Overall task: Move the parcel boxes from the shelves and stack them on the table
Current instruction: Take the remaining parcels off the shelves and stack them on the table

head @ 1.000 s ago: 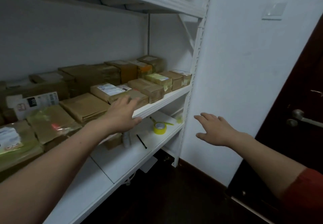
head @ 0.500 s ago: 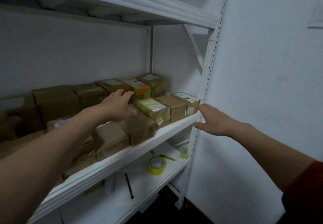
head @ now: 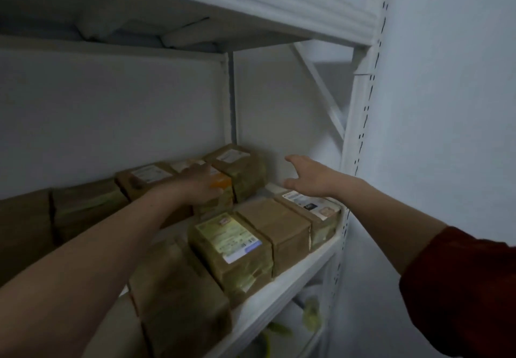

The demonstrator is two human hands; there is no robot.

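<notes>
Several brown parcel boxes sit in two rows on a white shelf (head: 290, 288). My left hand (head: 196, 186) rests on top of a back-row box with an orange label (head: 220, 187), fingers laid over it. My right hand (head: 310, 176) hovers open above the front-right box with a white label (head: 315, 212), just right of the rear corner box (head: 240, 170), touching nothing. In the front row a box with a green and white label (head: 231, 243) stands beside a plain brown box (head: 276, 226).
The upper shelf (head: 251, 3) hangs close above. A white perforated upright (head: 360, 123) and a diagonal brace (head: 321, 86) bound the shelf on the right, with a white wall (head: 446, 134) beyond. More boxes (head: 83, 207) fill the left. A yellow-green object (head: 310, 313) lies on the lower shelf.
The view has moved closer and up. My left hand has slid further back onto the orange-labelled box. My right hand has moved from the upright in over the shelf.
</notes>
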